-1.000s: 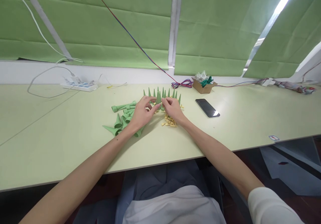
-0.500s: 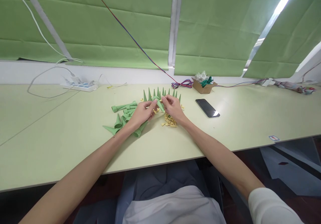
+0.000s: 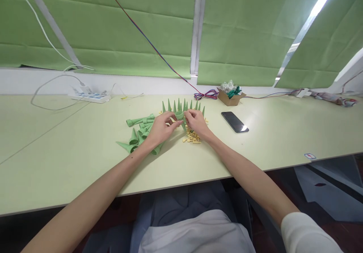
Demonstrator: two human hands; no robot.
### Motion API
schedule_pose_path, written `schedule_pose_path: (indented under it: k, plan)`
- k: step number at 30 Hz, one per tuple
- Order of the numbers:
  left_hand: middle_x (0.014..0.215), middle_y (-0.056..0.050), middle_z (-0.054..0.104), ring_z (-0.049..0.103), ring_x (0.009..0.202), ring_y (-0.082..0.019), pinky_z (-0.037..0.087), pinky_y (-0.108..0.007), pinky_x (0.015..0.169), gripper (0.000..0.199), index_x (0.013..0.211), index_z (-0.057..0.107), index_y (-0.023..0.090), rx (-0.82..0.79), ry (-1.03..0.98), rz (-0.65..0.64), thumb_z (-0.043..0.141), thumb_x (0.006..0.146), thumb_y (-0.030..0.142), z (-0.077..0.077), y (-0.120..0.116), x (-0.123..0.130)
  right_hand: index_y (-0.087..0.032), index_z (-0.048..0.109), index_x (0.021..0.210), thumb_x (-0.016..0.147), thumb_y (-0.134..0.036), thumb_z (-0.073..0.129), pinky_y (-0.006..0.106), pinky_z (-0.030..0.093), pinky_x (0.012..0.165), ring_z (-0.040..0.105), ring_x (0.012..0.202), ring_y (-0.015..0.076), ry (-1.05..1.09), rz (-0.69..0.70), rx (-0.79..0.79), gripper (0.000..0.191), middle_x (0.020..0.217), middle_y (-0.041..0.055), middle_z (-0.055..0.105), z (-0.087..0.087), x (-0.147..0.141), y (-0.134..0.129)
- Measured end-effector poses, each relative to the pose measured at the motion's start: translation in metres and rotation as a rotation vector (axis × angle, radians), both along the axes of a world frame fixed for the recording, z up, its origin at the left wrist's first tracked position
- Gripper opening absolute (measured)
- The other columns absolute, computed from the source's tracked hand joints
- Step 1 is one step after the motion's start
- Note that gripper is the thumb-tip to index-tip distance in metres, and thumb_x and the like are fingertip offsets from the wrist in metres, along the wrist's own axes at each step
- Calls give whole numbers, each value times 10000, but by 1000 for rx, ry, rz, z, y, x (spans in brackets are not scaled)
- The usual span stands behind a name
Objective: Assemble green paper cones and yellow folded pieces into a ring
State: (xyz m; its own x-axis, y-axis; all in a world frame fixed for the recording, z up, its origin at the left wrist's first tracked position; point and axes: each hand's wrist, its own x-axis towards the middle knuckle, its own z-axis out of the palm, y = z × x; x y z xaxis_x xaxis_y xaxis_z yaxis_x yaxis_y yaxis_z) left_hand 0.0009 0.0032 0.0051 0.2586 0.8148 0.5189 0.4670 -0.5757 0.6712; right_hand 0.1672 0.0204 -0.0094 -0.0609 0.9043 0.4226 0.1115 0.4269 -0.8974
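A green hollow plastic spike [image 3: 179, 115] is held above the table, its ringed wide mouth facing up and its tip slanting down. My left hand [image 3: 164, 127] has its fingers and thumb closed around the wide end from the left. On the other side, my right hand [image 3: 196, 123] is pinched against the spike near its rim; whatever sits between those fingertips is too small to make out. Behind both hands, several green spikes [image 3: 178, 104] stand upright in rows. Small yellow plastic pieces [image 3: 192, 137] lie loose below my right hand.
More green spikes [image 3: 134, 136] lie in a pile left of my left hand. A black phone [image 3: 235, 122] rests to the right. Toward the wall are a small cardboard box [image 3: 230, 99], a coiled red-blue cable [image 3: 206, 94] and a white power strip [image 3: 93, 98].
The held spike has turned, so its open mouth now faces up and its tip points more downward. My left fingers have shifted their hold; my right hand stays close beside the rim.
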Motion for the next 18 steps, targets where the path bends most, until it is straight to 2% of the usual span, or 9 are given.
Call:
schedule_pose_path:
  k: [5, 11, 14, 18]
  plan:
    - [864, -27, 648, 586, 650, -129, 482, -265, 607, 295, 869, 612, 179, -11, -24, 24, 691, 808, 457, 0, 0, 1, -218, 379, 589, 885, -443, 555, 246, 278, 474, 350, 508, 102, 20, -7, 4, 412, 539, -39, 363, -1, -1, 1]
    - [733, -10, 619, 547, 624, -124, 438, -256, 590, 269, 740, 570, 174, -99, -51, 39, 680, 822, 406, 6, -3, 1, -212, 454, 642, 887, -597, 562, 247, 296, 472, 366, 505, 102, 60, 18, 41, 469, 546, -40, 385, -2, -2, 2]
    - [602, 10, 538, 460, 505, -104, 375, -246, 495, 306, 726, 586, 171, -285, -124, -23, 636, 859, 441, 8, -6, 2, -206, 498, 686, 882, -629, 571, 248, 305, 471, 366, 502, 99, 94, 47, 77, 472, 552, -45, 388, -2, -2, 2]
    - [716, -31, 572, 493, 520, -112, 339, -239, 418, 357, 788, 620, 151, -572, -388, -155, 650, 845, 503, 9, -6, 3, -202, 535, 734, 877, -631, 591, 246, 313, 464, 369, 489, 94, 129, 81, 84, 455, 552, -54, 389, -2, -1, 1]
